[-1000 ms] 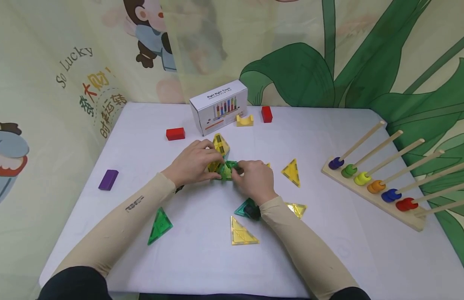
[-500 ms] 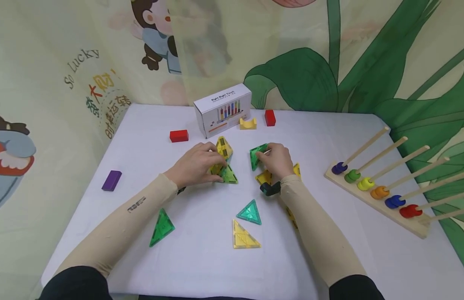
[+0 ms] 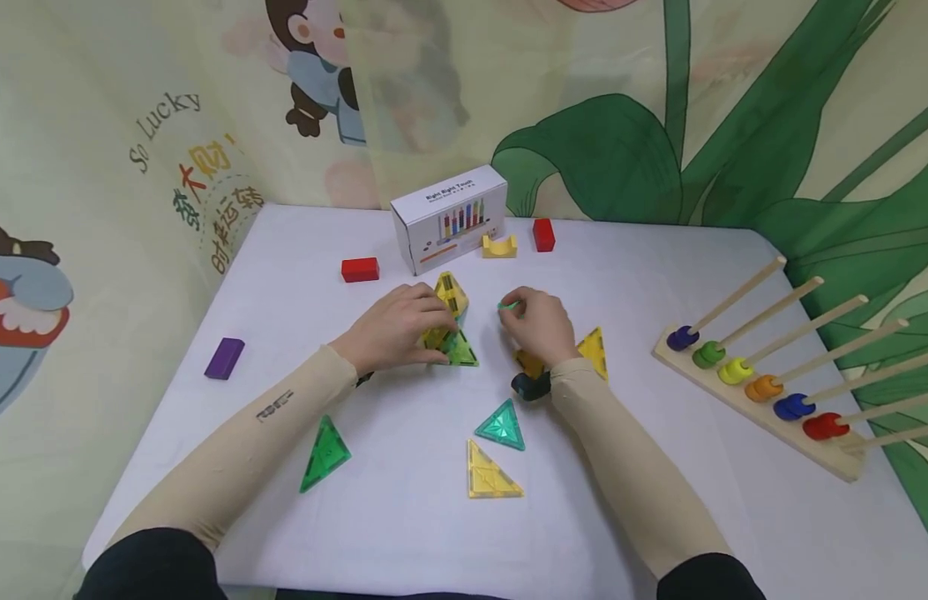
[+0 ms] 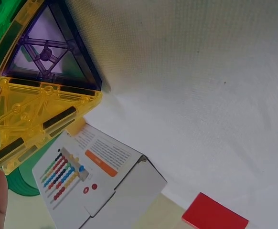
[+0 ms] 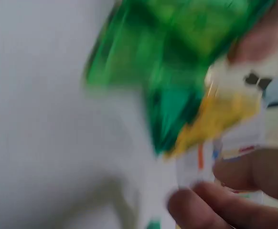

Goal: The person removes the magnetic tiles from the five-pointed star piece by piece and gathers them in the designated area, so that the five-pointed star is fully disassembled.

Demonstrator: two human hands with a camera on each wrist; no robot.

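the white box (image 3: pixel 449 218) carries "right right touch" in dark print along its top; a finer line beneath it is too small to read. the left wrist view shows paragraphs of tiny print on another face of the box, likewise illegible. on the patterned cloth (image 3: pixel 89 158) at the left, "so lucky" curves above coloured chinese characters, "發大财!", with "时来运转" in brown below. a dark mark on the left sleeve (image 3: pixel 239 450) cannot be read.
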